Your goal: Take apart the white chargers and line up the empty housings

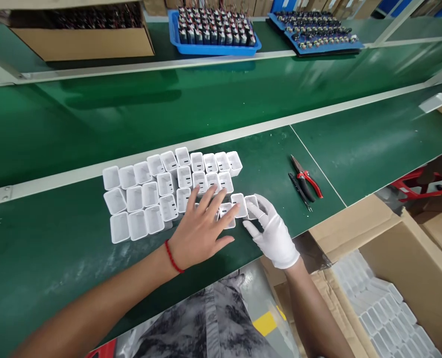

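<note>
Rows of small white open-topped plastic boxes [134, 198] stand on the green bench, several with small dark slots in their floors or walls. My left hand [200, 233], bare with a red cord at the wrist, lies spread over the front row and hides some boxes. My right hand [273, 233], in a white glove, has its fingers around the white box [251, 206] at the right end of that row. Another white box [238, 205] stands right beside it, close to my left fingertips.
Red-and-black pliers [306, 177] and dark cutters [301, 189] lie to the right. A cardboard carton [403, 258] of white boxes stands below the bench edge. On the shelf sit a blue tray [213, 48] of parts, a blue board [317, 49] and a carton [82, 44].
</note>
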A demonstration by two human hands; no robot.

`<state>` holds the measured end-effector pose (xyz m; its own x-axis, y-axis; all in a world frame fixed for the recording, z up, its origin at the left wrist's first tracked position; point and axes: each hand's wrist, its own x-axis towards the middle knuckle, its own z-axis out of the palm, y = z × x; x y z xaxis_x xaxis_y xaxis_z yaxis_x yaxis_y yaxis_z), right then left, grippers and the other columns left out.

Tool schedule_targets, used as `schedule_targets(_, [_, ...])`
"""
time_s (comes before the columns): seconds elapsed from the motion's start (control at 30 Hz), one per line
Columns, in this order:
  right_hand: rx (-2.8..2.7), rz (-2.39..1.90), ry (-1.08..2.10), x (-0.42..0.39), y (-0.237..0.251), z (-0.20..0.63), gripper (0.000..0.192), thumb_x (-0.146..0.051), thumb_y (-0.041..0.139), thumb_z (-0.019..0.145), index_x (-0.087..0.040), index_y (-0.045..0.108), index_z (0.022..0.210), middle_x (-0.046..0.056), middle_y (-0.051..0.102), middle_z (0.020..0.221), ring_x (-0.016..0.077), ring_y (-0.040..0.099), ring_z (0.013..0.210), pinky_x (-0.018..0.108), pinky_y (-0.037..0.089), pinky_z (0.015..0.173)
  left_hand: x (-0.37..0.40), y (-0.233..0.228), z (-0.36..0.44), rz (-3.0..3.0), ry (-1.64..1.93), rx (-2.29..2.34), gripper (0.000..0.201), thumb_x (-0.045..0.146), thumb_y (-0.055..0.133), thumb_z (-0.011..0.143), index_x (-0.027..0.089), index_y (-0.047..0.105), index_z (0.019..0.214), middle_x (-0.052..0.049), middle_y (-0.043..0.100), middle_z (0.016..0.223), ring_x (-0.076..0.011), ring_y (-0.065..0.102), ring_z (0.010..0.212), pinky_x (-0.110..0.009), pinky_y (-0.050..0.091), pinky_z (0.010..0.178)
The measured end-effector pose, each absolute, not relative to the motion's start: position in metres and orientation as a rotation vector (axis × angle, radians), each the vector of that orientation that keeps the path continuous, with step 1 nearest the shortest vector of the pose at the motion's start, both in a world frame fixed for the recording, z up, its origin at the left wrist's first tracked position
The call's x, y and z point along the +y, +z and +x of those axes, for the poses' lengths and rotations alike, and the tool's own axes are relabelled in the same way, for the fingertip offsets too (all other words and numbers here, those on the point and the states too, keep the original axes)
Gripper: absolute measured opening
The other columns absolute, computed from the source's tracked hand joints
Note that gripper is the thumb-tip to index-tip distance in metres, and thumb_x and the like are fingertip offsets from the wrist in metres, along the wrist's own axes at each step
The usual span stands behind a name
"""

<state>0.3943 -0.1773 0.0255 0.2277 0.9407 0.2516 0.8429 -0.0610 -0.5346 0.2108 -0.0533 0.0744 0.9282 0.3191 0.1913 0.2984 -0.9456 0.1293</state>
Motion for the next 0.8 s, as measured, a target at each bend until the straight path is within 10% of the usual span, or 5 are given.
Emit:
schedule_targets(0.57, [-1.711,-1.975,0.165,-0.142,0.045,0.39,0.042,-0.029,0.051,0.093,-0.017,0.052,0.133,0.012,0.057,0.134,0.0244,0.048,0.134,0.035,0.042,0.111,-0.029,0.048,0.207,3.11,0.822,0.486,0.037,0.029,0.062,0.09,0.017,0.064,0.124,-0.016,0.069,0.118,-0.0416,0.062,0.107,-0.056,0.051,0.077])
schedule_targets(0.8, [-1.707,-2.0,0.141,-0.14,0.048,0.397,0.038,-0.036,0.053,0.093,-0.018,0.051,0.126,0.008,0.055,0.126,0.0173,0.061,0.106,0.026,0.05,0.096,-0.013,0.029,0.213,2.77,0.828,0.574,0.073,0.058,0.048,0.08,0.052,0.018,0.146,0.024,0.063,0.123,-0.0472,0.056,0.113,-0.069,0.044,0.078])
